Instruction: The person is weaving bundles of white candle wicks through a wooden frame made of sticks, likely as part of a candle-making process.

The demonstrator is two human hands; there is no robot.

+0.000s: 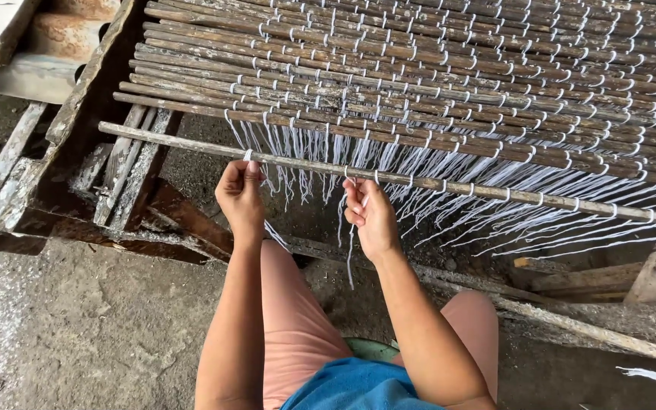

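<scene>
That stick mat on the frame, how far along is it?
Done: many rows of sticks already lie bound with white string. In hand: the nearest stick is tied along its right stretch, and the left hand and right hand pinch strings beside it. Left: the loose strings hanging below are not yet tied. How many more sticks follow cannot be told.

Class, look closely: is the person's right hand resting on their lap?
No: the right hand is raised to the nearest stick, pinching a white string.
</scene>
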